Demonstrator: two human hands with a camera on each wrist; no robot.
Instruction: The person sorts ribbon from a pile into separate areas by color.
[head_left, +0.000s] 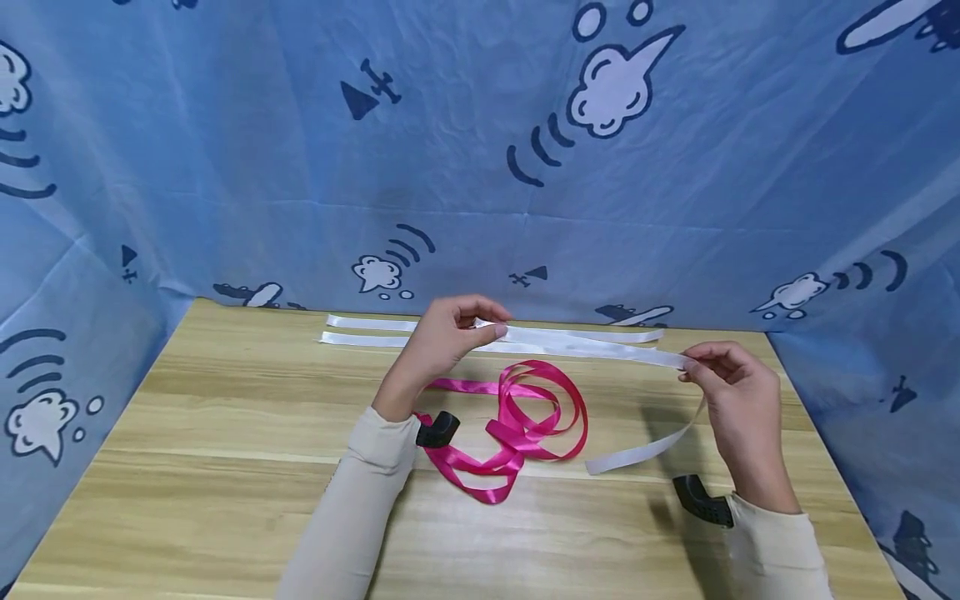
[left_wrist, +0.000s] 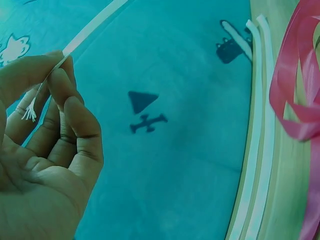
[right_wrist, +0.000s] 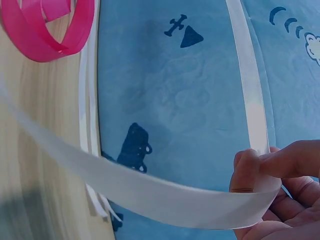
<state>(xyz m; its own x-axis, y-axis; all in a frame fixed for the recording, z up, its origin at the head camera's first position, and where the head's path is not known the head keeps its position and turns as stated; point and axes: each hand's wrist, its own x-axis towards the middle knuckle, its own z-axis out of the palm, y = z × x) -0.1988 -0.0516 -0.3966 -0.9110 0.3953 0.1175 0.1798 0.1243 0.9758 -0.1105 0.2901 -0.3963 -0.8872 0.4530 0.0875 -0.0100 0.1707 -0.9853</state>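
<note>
A white ribbon (head_left: 592, 343) is stretched between both hands, above the table. My left hand (head_left: 448, 337) pinches it near one end; in the left wrist view a frayed tip (left_wrist: 31, 111) pokes out below the thumb and fingers. Farther along, my right hand (head_left: 738, 392) pinches the same ribbon between thumb and fingers. From there a loose tail (head_left: 633, 457) hangs down and curves to the left, also wide across the right wrist view. Behind the hands, two more white ribbons (head_left: 367, 340) lie side by side along the table's back edge.
A loosely coiled pink ribbon (head_left: 517, 437) lies mid-table, below and between the hands. The wooden table (head_left: 187, 467) meets a blue patterned cloth (head_left: 450, 167) at the back and sides. Black wrist mounts (head_left: 438, 429) sit at both cuffs.
</note>
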